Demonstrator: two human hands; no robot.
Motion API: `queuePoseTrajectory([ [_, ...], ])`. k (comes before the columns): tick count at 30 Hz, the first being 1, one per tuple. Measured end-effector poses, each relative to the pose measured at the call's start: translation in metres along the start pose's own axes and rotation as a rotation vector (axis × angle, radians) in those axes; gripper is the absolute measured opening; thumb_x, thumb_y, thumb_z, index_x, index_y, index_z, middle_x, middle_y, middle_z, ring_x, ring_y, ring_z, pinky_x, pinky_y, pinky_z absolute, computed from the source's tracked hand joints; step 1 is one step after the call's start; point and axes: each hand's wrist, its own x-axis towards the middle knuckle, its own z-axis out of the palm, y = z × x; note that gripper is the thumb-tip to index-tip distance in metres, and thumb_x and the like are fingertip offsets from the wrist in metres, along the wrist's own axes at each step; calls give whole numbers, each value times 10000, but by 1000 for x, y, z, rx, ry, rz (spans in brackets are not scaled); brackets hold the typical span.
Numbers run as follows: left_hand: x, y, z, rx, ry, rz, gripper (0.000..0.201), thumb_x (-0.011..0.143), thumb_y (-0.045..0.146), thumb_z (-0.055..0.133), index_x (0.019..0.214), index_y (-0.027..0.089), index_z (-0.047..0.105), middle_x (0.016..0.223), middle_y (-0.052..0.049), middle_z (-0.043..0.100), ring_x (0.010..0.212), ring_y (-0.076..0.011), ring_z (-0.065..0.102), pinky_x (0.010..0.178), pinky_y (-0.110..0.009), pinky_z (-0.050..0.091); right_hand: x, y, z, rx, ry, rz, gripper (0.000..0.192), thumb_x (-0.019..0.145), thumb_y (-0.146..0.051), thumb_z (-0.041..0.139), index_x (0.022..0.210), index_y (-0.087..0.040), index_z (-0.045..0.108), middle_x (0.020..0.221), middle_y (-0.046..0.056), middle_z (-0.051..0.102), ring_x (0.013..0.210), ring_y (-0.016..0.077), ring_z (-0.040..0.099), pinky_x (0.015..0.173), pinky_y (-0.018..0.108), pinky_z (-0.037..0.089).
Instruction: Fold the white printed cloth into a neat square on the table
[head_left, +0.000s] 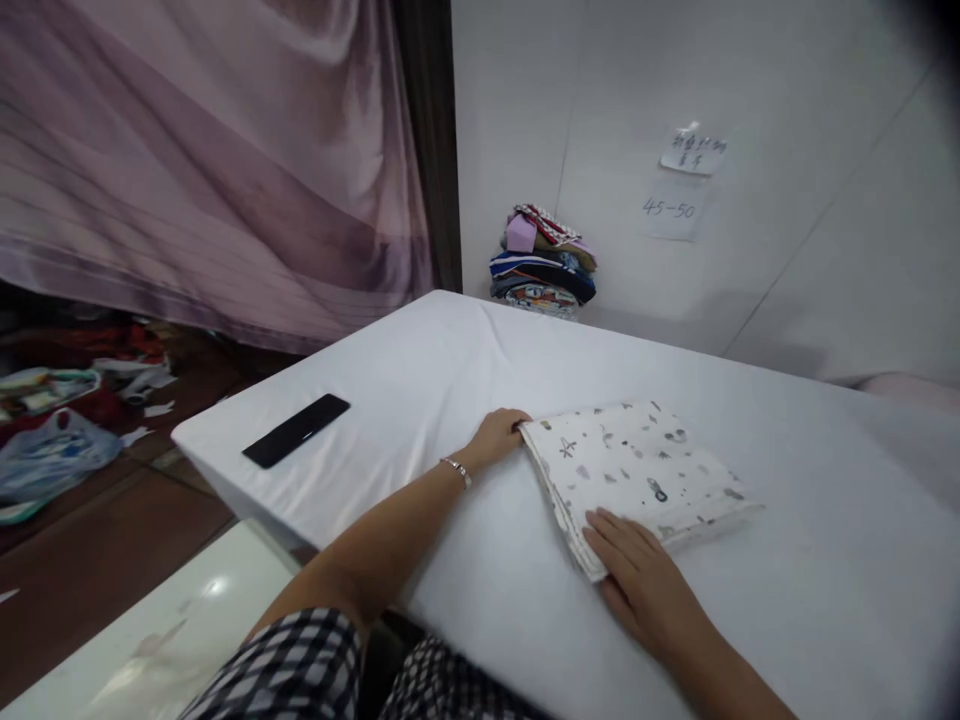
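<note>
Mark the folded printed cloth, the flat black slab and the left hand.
Folded printed cloth (pixel 630 468): head view, middle of its upper face.
Flat black slab (pixel 297 431): head view, middle of its top surface.
Left hand (pixel 497 438): head view, back of the hand.

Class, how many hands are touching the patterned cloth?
2: the left hand at the left corner of the patterned cloth, the right hand on its near corner.
</note>
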Motion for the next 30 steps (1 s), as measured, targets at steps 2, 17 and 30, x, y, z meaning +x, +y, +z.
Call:
queuePoseTrajectory([
  [2, -2, 0, 2, -55, 14, 22, 263, 743, 198, 563, 986, 227, 661, 968, -7, 680, 919, -189, 589, 855, -318, 441, 0, -5, -2, 32, -12, 35, 499, 816, -164, 472, 1315, -155, 454, 1361, 119, 474, 1287, 247, 387, 1014, 458, 365],
  [17, -2, -3, 4, -192, 45, 120, 227, 825, 260, 530, 987, 265, 690, 1073, -4, 668, 991, -182, 593, 914, -321, 446, 4, -30, 2, 25, 32, 104, 476, 850, -153, 444, 1325, -185, 437, 1347, 101, 493, 1256, 209, 427, 1041, 471, 348],
  [30, -8, -9, 1, -444, 51, -134, 346, 800, 171, 482, 1113, 189, 627, 1095, -44, 665, 989, -160, 611, 936, -332, 458, 56, -26, -32, 375, 26, 498, 279, 891, -340, 415, 1023, -210, 624, 1059, 71, 654, 1004, 207, 582, 861, 363, 461],
])
